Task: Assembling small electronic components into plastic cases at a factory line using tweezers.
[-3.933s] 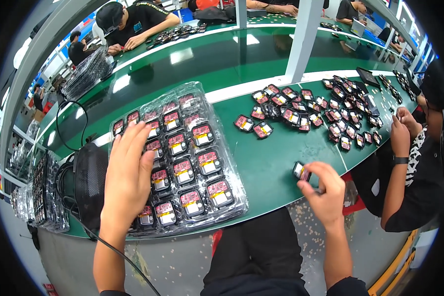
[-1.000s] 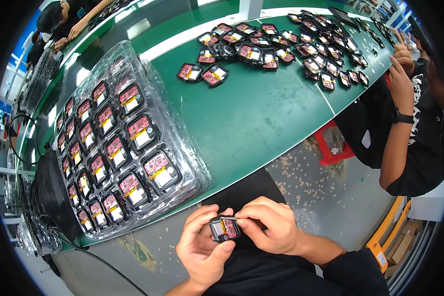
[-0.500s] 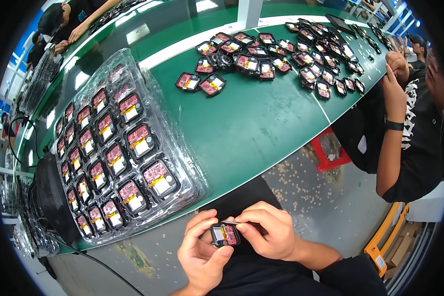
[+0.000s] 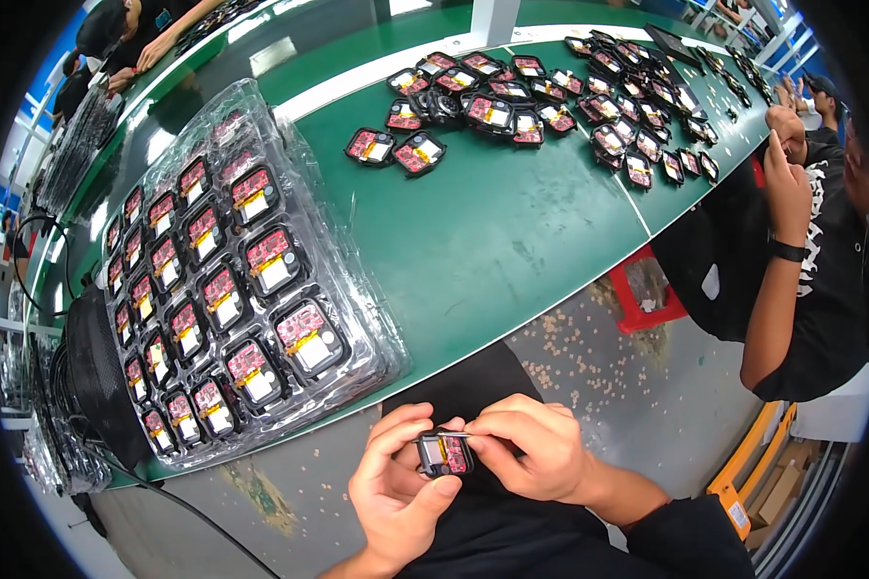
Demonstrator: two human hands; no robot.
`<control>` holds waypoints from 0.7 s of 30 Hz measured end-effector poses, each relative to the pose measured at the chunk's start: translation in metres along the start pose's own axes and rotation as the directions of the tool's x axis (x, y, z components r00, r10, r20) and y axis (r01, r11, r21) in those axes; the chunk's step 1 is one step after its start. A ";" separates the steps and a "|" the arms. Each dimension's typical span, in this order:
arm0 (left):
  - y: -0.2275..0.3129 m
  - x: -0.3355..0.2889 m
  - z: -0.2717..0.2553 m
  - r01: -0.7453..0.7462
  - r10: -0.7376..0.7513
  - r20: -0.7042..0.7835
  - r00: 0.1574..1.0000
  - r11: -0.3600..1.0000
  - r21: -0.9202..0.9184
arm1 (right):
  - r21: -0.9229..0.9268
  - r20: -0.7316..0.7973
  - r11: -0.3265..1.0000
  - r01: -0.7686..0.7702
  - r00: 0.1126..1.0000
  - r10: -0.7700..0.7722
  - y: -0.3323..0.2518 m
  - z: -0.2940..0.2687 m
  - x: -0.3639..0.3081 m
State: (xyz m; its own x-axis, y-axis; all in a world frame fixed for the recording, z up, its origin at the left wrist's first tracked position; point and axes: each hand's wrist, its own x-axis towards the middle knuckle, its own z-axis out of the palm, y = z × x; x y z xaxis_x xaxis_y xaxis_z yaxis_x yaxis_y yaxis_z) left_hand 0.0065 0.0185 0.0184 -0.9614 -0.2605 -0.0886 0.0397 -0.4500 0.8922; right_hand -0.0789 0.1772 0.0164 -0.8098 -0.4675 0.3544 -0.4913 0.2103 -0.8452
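My left hand (image 4: 396,482) is closed around the edges of a small black electronic device case (image 4: 444,454), held above my lap. The case is open, showing a red circuit board, a yellow strip and a pale silver block. At its upper right edge, the fingers of my right hand (image 4: 526,449) are pinched together. A thin pale sliver shows at those fingertips, too small to make out. On the table to the left, a clear plastic tray (image 4: 362,323) carries rows of similar open cases (image 4: 309,336).
Many similar cases (image 4: 488,113) lie heaped on the green table (image 4: 483,232) toward the back. A co-worker (image 4: 792,222) sits at the right, hands raised, near a red stool (image 4: 637,299). A black cable (image 4: 193,507) runs at lower left; small pale bits litter the floor (image 4: 570,357).
My view has shifted slightly. The case stays in my left hand, and my right fingertips remain pinched at its upper edge with little visible movement.
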 end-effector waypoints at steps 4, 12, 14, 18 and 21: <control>-0.001 0.000 0.000 -0.005 0.005 -0.003 1.000 0.999 -0.035 | 0.011 -0.009 1.000 -0.029 1.000 0.029 -0.003 0.003 -0.002; -0.003 -0.005 0.004 0.032 -0.038 -0.065 0.997 0.995 -0.089 | 0.096 -0.023 0.991 -0.095 0.995 0.098 -0.005 0.007 -0.005; -0.002 -0.004 0.001 0.048 -0.054 -0.066 0.996 0.996 -0.079 | 0.064 -0.017 0.995 -0.073 0.997 0.075 -0.004 0.007 -0.005; -0.002 -0.003 -0.008 0.044 -0.044 -0.021 0.999 0.999 -0.021 | 0.061 -0.006 0.996 -0.063 0.998 0.063 -0.002 0.008 -0.003; -0.004 -0.003 -0.007 0.070 -0.074 -0.046 0.996 0.995 -0.074 | 0.013 -0.007 0.998 -0.055 0.998 0.056 0.000 0.007 -0.004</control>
State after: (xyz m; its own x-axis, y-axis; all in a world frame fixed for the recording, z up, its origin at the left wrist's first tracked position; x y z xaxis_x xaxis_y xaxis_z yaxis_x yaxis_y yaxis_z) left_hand 0.0113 0.0148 0.0118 -0.9483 -0.2654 -0.1740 -0.0076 -0.5291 0.8485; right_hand -0.0737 0.1727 0.0122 -0.8380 -0.4494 0.3096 -0.4414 0.2247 -0.8687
